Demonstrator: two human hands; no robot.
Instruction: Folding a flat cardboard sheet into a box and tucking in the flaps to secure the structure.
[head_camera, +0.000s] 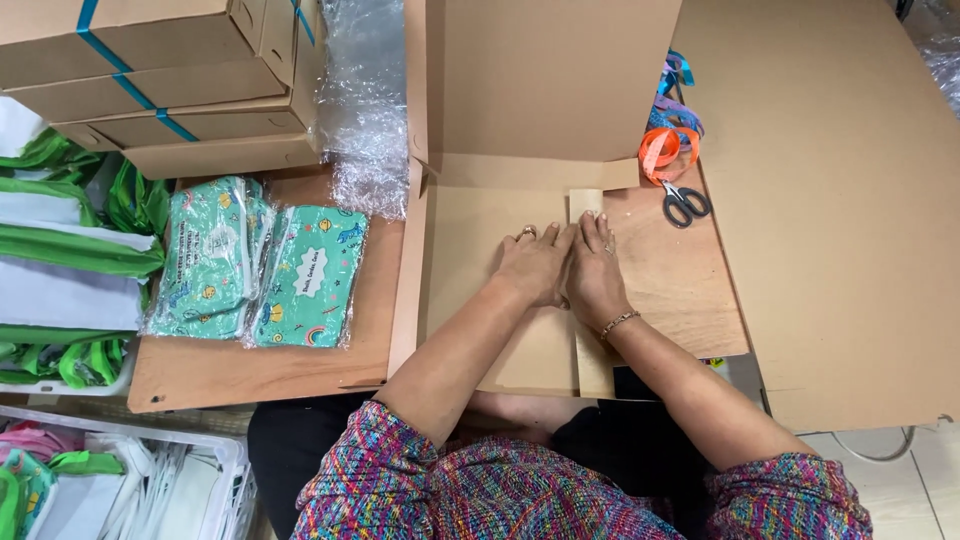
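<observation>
Both hands pressing flat, side by side, on a strip of tape running along the seam of a flattened cardboard box (480, 300) on the wooden worktop (250, 370). Left hand (535, 265) and right hand (597, 275) touching each other, fingers (600, 228) extended and held together, palms down, clamped on nothing; probably smoothing the tape (590, 360) so it sticks. Beyond the fingertips the box flap is standing upright. Right of the fingers, scissors (685, 203) and orange ribbon (665, 150) are lying near. Well left, green pouches (305, 290) in clear wrap are sitting stacked.
</observation>
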